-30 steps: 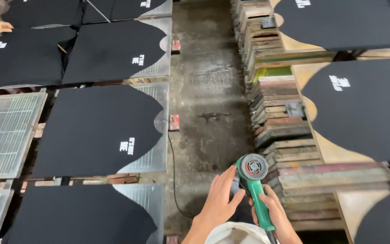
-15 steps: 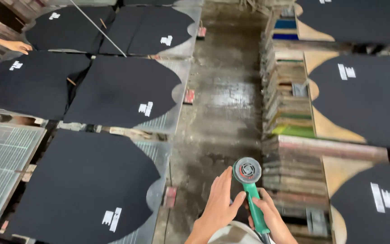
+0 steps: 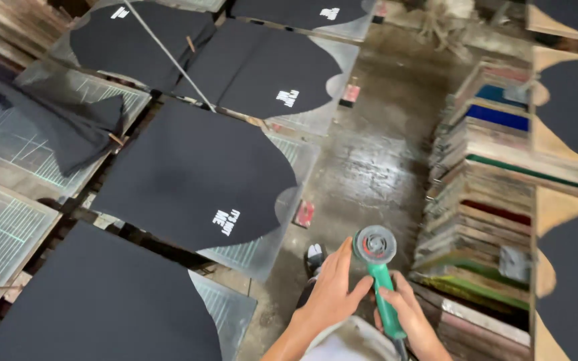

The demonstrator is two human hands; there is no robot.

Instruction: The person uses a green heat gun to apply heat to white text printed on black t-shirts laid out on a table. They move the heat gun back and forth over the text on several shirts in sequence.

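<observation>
Left of my hands: five black shirts (image 3: 195, 177) laid flat on glass platens (image 3: 262, 251), three showing small white prints; one more lies crumpled farther left. Left hand (image 3: 332, 294) cups the green heat gun (image 3: 379, 271) near its round head; right hand (image 3: 406, 317) grips the handle. Right: one stack of wooden screen frames (image 3: 483, 200).

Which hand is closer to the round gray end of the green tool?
Left. The left hand has fingers touching just beneath the round gray head. The right hand grips lower on the green handle, farther from it.
</observation>
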